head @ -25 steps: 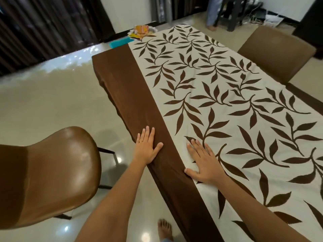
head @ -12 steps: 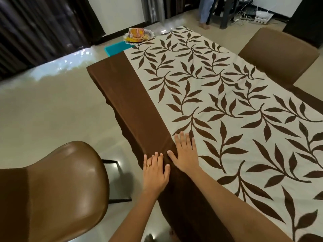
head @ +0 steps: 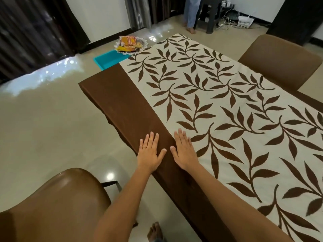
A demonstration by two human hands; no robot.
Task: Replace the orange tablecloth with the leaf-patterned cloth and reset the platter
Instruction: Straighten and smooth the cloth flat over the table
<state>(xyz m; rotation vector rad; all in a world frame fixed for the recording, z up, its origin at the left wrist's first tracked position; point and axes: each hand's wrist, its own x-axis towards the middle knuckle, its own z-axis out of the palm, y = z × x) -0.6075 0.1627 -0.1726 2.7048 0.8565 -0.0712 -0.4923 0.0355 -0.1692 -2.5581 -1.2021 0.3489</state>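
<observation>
One wide-angle head view looks forward and down from above the near end of the table's point(head: 97, 91) left long edge, close over the left hand point(head: 149, 152) and right hand point(head: 183, 152) lying there. It faces along the leaf-patterned cloth point(head: 218, 95) toward the table's far end, with the floor point(head: 43, 128) on the left.

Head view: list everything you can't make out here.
Table: wholly hidden under the cloth.
Cloth's right and near ends: cut off by the frame's edges.
Platter: too small and blurred to tell its contents.
Turquoise thing under the platter: partly hidden by the table's far corner.
Person at the back: cut off above the legs by the top edge.
</observation>
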